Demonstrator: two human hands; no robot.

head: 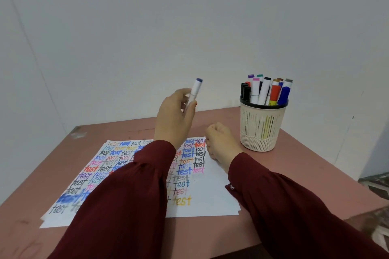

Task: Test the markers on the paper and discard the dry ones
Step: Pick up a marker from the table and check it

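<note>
My left hand [175, 116] is raised above the far edge of the table and grips a white marker with a dark blue end [195, 90], its cap end pointing up. My right hand [221, 143] rests on the right edge of the paper [208, 193] with its fingers curled into a loose fist; nothing shows in it. The paper is white and covered with the word "test" in many colours. A cream mesh pen cup [261, 130] with a black rim stands to the right of my right hand and holds several markers [266, 90].
The pink-brown table [305, 164] ends at a pale wall behind. A small piece of clear tape or plastic [78, 133] lies near the far left corner. More sheets lie stacked under the paper. The floor shows past the table's right edge.
</note>
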